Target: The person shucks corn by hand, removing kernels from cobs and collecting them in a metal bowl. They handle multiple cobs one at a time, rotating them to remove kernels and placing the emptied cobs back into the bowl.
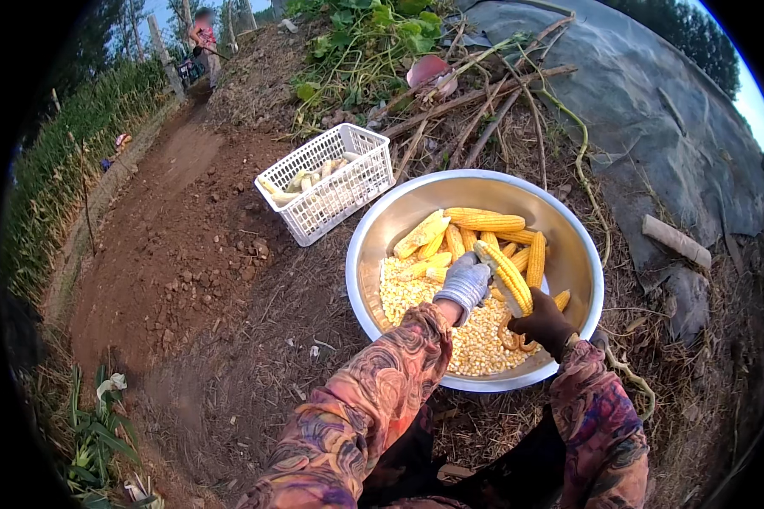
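A yellow ear of corn is held at a slant over a wide metal basin. My right hand, in a dark brown glove, grips its lower end. My left hand, in a pale grey knit glove, holds the ear's upper left side. Beneath my hands lie loose corn kernels, filling the near and left parts of the basin. More whole ears are piled towards the far side. An orange-brown looped object rests beside my right hand, partly hidden by it.
A white plastic crate holding several cobs stands left of the basin. Dry branches lie beyond it, near green vines. Dark sheeting spreads at the right, by a pale tube-like piece. A person stands far off.
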`<state>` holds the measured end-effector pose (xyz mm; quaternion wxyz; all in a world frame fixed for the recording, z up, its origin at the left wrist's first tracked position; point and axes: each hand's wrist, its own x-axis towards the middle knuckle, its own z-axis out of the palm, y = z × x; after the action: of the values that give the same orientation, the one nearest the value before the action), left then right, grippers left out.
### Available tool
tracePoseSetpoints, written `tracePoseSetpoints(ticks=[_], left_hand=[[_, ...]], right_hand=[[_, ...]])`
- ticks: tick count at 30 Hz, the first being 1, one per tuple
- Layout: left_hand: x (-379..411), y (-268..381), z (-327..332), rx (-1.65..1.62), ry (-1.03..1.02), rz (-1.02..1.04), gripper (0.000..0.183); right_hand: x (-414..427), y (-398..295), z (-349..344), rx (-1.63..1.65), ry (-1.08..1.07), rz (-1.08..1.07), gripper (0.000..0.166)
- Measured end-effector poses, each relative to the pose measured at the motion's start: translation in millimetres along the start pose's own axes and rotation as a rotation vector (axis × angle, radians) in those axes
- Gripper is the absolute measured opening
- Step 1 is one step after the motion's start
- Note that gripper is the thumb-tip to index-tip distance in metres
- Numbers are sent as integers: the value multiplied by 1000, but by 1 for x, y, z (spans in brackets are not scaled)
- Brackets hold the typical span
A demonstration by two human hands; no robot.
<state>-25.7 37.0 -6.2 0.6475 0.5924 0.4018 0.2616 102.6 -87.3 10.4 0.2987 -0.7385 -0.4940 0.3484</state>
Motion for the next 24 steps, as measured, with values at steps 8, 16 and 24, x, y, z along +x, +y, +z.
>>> tracePoseSetpoints(ticks=[8,16,24], left_hand=[[-19,24,-4,-273,-99,-142,31],[-12,14,-12,-280,-188,-117,19],[-18,26,-4,-432,-183,-169,17]], right_hand=[[0,2,3,95,11,28,51],[-8,-19,-1,174,-48,90,48],[-2,4,-3,-39,108,-87,47]])
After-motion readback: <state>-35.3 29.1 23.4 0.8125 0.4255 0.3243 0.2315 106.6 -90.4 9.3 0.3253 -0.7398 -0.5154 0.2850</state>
